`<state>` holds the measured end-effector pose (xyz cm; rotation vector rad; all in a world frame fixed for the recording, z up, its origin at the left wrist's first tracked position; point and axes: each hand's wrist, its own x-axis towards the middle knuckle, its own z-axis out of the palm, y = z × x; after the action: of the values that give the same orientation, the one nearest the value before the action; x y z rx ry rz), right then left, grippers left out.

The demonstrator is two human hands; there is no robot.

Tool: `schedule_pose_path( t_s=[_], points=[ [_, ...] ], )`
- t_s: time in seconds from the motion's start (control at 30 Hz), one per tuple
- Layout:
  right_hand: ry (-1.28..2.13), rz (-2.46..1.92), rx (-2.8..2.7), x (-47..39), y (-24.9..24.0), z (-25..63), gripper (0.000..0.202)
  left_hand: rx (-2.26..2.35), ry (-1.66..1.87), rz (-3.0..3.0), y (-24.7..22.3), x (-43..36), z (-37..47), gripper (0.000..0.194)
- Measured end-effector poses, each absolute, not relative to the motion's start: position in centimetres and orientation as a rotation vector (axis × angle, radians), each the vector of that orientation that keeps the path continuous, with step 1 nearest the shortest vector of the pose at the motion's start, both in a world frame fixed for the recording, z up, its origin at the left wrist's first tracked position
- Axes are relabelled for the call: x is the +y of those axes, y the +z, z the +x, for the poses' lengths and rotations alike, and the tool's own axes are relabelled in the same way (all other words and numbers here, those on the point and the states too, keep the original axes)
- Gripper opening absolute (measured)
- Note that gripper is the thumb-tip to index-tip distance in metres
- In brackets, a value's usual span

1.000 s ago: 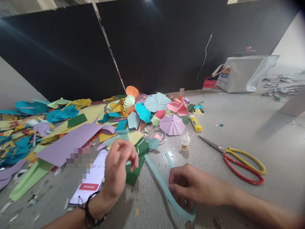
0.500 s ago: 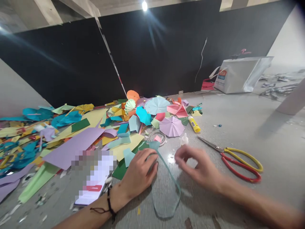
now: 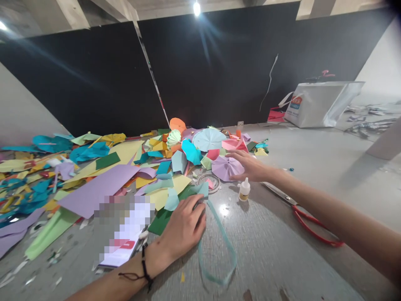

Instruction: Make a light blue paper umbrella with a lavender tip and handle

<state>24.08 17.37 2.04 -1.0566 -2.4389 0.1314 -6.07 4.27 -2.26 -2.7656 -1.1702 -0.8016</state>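
Observation:
My left hand point(image 3: 185, 221) rests low over the floor with its fingers curled on a pale teal strip point(image 3: 230, 246). The strip bends in a long loop toward me, and a wider pale teal piece point(image 3: 202, 190) shows past my fingertips. What lies under the fingers is hidden. My right hand point(image 3: 250, 166) is at the right edge of a pleated purple paper disc point(image 3: 225, 170), fingers and thumb apart around that edge. Just in front of it stands a small white bottle point(image 3: 244, 191). Scissors with red handles point(image 3: 313, 221) lie partly under my right forearm.
Coloured paper scraps and folded shapes spread across the left and back, including a large purple sheet point(image 3: 97, 188). A lit phone point(image 3: 125, 246) lies beside my left forearm. A ring-shaped roll point(image 3: 215, 188) sits by the disc. A white bag point(image 3: 316, 104) stands before the black wall point(image 3: 219, 67).
My right hand has moved away from near the strip, forward to the purple disc, uncovering the white bottle. It now hides the yellow glue stick. My left hand has stayed on the strip.

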Motion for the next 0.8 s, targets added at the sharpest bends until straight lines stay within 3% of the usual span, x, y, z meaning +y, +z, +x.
schedule_pose_path(
  t_s=[0.13,0.53,0.8],
  points=[
    [0.074,-1.005,-2.577,18.8,0.9,22.6,0.077,-1.195,-0.819,-2.766,-2.6,4.3,-6.2,0.021],
    [-0.083,-1.177,-2.402,18.7,1.8,22.1,0.032,-1.016,-1.114,-2.802,-1.9,3.5,-6.0,0.029],
    [0.018,-1.561,-1.862,19.4,4.3,23.9,0.028,-0.462,-0.844,-3.072,-0.6,2.2,-5.8,0.029]
  ],
)
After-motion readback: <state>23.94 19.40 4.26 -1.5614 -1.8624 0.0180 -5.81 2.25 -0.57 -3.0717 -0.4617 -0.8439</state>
